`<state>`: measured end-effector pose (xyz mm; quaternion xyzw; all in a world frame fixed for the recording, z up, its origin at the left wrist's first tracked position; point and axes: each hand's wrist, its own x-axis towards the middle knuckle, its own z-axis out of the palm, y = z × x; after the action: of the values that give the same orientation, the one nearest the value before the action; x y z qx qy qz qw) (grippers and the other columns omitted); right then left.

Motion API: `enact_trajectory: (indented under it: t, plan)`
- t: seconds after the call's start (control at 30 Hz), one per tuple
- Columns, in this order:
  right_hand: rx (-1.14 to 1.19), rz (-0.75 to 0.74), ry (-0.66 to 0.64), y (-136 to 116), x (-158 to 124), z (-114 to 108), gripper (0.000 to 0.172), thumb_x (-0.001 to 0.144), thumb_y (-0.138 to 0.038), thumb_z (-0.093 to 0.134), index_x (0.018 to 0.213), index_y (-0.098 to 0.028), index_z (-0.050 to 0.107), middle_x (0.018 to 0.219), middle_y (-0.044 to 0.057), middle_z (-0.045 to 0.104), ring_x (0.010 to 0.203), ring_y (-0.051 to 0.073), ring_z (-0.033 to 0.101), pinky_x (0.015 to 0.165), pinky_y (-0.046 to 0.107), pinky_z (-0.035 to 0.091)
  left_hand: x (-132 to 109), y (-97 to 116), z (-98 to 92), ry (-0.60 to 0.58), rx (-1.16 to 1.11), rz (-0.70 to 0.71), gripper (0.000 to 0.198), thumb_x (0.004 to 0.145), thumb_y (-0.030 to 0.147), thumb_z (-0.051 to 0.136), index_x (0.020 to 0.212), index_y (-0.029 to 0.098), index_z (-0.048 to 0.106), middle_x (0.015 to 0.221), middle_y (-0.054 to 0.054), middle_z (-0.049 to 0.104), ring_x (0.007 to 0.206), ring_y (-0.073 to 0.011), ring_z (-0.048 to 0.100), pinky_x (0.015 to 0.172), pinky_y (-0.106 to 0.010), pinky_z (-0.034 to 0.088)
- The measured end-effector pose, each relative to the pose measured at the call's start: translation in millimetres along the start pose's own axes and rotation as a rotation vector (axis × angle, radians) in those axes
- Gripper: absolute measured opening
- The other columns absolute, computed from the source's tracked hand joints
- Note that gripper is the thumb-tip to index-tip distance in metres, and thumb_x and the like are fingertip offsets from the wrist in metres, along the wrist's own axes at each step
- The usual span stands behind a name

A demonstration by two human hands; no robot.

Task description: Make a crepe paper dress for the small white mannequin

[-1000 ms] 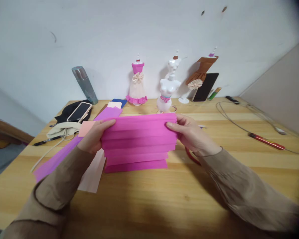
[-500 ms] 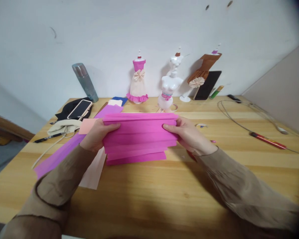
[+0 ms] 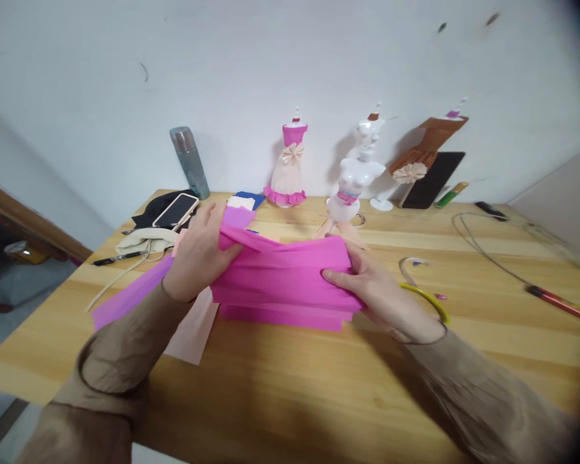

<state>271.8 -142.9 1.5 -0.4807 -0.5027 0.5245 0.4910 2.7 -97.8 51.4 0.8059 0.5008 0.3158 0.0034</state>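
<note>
1. left grip (image 3: 198, 251): pinching the upper left corner, thumb on the front face, the other fingers raised behind it. half a second ago this hand sat lower and flatter; now it has come up over the corner.

2. pink sheet (image 3: 285, 277): between the two hands, apparently lifted off the surface (image 3: 294, 386). its top edge ran straight before; now it sags, with slanting folds running from the left corner. for the handling, that means the sheet is no longer taut, and its pleats look less evenly layered on the left.

3. pink-dressed form (image 3: 287, 174): upright behind the sheet, well apart from it.

4. bare white form (image 3: 360, 174): standing behind, near the right hand's side.

5. right grip (image 3: 386, 293): pinching the right edge, thumb in front, fingers mostly hidden behind. its thumb now rests lower on the sheet.

6. yellow curved thing (image 3: 430, 299): just beside the right wrist, partly hidden.

7. brown-dressed form (image 3: 437, 138): tilted in view, well behind.
</note>
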Motion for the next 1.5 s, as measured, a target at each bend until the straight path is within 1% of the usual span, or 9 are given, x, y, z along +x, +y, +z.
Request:
enact_trajectory:
  t: [0.17,0.33,0.47,0.63,0.8,1.03,1.17,1.33,1.5]
  plan:
    - [0.162,0.171,-0.052,-1,-6,9,0.05,0.067,-0.03,0.082,0.112,-0.025,0.062,0.111,0.005,0.074,0.095,0.025,0.072,0.084,0.037,0.059,-30,38,-21.8,0.119,0.196,0.163,0.079,0.09,0.045,0.059,0.152,0.012,0.024,0.158,-0.024,0.026,0.149,-0.038,0.019,0.119,-0.055,0.024]
    - [0.185,0.198,-0.06,3,-16,12,0.056,0.069,-0.028,0.081,0.12,-0.025,0.058,0.111,0.004,0.074,0.094,0.023,0.072,0.085,0.036,0.058,-68,74,-32.4,-0.255,0.074,0.397,0.098,0.086,0.051,0.061,0.157,0.018,0.002,0.159,-0.023,0.027,0.149,-0.0357,0.022,0.117,-0.052,0.031]
    - [0.128,0.173,-0.074,14,-38,17,0.056,0.072,-0.029,0.078,0.123,-0.026,0.056,0.111,0.004,0.073,0.097,0.024,0.071,0.088,0.038,0.057,-87,78,-1.8,-0.496,0.078,0.537,0.122,0.066,0.069,0.072,0.155,0.008,0.013,0.154,-0.033,0.027,0.146,-0.0449,0.019,0.115,-0.06,0.029]
    - [0.008,0.166,-0.159,37,-65,15,0.054,0.073,-0.031,0.076,0.123,-0.023,0.057,0.118,0.008,0.07,0.103,0.025,0.068,0.087,0.04,0.057,-94,77,38.0,-0.633,0.251,0.517,0.109,0.072,0.059,0.074,0.149,-0.003,0.027,0.153,-0.038,0.023,0.144,-0.0513,0.018,0.109,-0.069,0.031]
    - [-0.263,0.054,-0.331,36,-77,-2,0.051,0.08,-0.033,0.069,0.128,-0.022,0.06,0.12,0.01,0.07,0.106,0.027,0.067,0.091,0.042,0.055,-103,80,50.6,-0.877,0.203,0.477,0.107,0.073,0.061,0.072,0.149,-0.001,0.029,0.153,-0.034,0.028,0.143,-0.0495,0.026,0.109,-0.067,0.032]
    - [-1.009,-0.245,-0.215,22,-75,-17,0.056,0.087,-0.049,0.058,0.133,-0.016,0.059,0.125,0.019,0.066,0.11,0.035,0.065,0.089,0.049,0.054,-108,77,60.9,-0.873,0.109,0.489,0.102,0.076,0.064,0.066,0.153,0.011,0.025,0.157,-0.028,0.027,0.145,-0.0483,0.022,0.109,-0.07,0.026]
    - [-1.091,-0.258,-0.311,28,-70,-10,0.039,0.083,-0.027,0.062,0.121,-0.017,0.064,0.122,0.016,0.066,0.113,0.033,0.063,0.094,0.047,0.051,-103,68,63.5,-0.788,0.082,0.535,0.105,0.075,0.07,0.062,0.153,0.011,0.024,0.155,-0.029,0.029,0.145,-0.0478,0.022,0.11,-0.069,0.023]
    - [-0.995,-0.221,-0.416,28,-66,-6,0.021,0.07,-0.004,0.054,0.08,-0.021,0.059,0.092,0.006,0.067,0.087,0.023,0.064,0.076,0.035,0.051,-95,65,59.0,-0.788,0.021,0.543,0.109,0.072,0.078,0.057,0.148,0.005,0.028,0.144,-0.029,0.042,0.135,-0.0444,0.037,0.108,-0.061,0.03]
    - [-0.941,-0.207,-0.378,29,-60,-12,0.018,0.068,-0.004,0.051,0.069,-0.022,0.05,0.069,0.0,0.058,0.062,0.016,0.052,0.057,0.028,0.038,-78,72,48.5,-0.819,0.022,0.36,0.076,0.082,0.056,0.065,0.134,0.005,0.044,0.119,-0.02,0.059,0.11,-0.0336,0.055,0.096,-0.049,0.044]
